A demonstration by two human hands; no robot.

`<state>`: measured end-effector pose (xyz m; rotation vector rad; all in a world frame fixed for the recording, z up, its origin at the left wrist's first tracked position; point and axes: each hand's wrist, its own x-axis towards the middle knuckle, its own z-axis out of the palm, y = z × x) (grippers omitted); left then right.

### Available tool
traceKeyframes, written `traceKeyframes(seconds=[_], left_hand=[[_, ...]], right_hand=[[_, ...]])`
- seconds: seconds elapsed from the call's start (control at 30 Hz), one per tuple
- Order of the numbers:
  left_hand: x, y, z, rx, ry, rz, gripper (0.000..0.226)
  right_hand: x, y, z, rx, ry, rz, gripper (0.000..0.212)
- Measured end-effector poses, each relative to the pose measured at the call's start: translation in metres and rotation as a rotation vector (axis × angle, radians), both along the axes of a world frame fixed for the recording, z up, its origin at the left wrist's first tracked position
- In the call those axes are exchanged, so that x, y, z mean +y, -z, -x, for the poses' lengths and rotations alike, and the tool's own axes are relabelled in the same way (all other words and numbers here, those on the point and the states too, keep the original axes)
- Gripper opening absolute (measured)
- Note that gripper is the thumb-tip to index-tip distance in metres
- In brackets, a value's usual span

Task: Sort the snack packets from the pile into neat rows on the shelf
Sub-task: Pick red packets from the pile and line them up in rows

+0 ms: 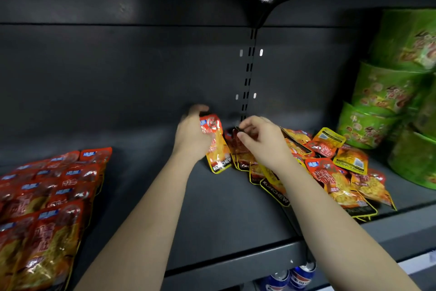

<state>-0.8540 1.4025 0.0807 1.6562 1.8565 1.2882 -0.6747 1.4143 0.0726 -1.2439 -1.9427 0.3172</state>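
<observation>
Snack packets, glossy red-and-yellow foil, fill both hands: the left hand (192, 135) grips one upright packet (215, 144); the right hand (260, 139) pinches the dark top edge of another (238, 142) at the loose pile (330, 168). Sorted rows (47, 196) lie far left on the dark grey metal shelf (224, 220); stacked green paper bowls (389, 102) stand at right.
</observation>
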Motion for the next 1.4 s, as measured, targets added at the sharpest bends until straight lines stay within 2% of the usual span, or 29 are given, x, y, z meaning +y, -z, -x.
traceKeyframes(seconds=[0.1,0.2,0.33,0.43,0.5,0.57,0.7,0.8,0.9,1.0,1.13,1.3,1.4], left_hand=[[-0.007,-0.01,0.002,0.054,0.017,-0.19,0.06],[-0.011,-0.012,-0.001,-0.109,0.202,-0.251,0.064],[-0.011,-0.008,-0.013,-0.32,0.355,-0.233,0.067],[-0.008,-0.002,-0.02,-0.35,0.326,-0.229,0.046],[-0.006,0.002,-0.022,-0.262,0.24,-0.188,0.031],[-0.006,0.008,-0.023,-0.075,0.187,-0.115,0.026],[-0.007,0.025,-0.026,0.198,0.262,0.056,0.03],[-0.009,0.027,-0.033,0.409,0.283,0.182,0.046],[-0.013,0.03,-0.042,0.434,0.302,0.198,0.061],[-0.012,0.031,-0.046,0.439,0.283,0.208,0.067],[-0.009,0.029,-0.047,0.314,0.283,0.255,0.062],[-0.007,0.032,-0.045,-0.103,0.338,0.295,0.06],[-0.01,0.027,-0.041,-0.143,0.272,0.202,0.039]], right_hand=[[0.0,-0.001,0.0,0.059,-0.042,0.028,0.027],[-0.003,-0.003,0.002,0.112,-0.145,0.09,0.043],[-0.008,-0.004,0.005,0.296,-0.299,0.177,0.038],[-0.007,-0.005,0.004,0.349,-0.26,0.119,0.034],[-0.006,-0.006,0.002,0.39,-0.173,0.082,0.031],[-0.005,-0.007,0.0,0.42,-0.062,0.044,0.028],[-0.004,-0.009,-0.006,0.493,0.086,-0.029,0.02],[0.0,-0.008,-0.009,0.522,0.129,-0.042,0.021],[0.001,-0.008,-0.009,0.49,0.133,-0.048,0.021],[0.0,-0.007,-0.008,0.428,0.121,-0.04,0.022],[-0.002,-0.005,-0.005,0.345,0.107,-0.041,0.023],[-0.003,-0.004,-0.004,0.314,0.105,-0.038,0.023],[-0.003,-0.004,-0.004,0.303,0.11,-0.044,0.023]])
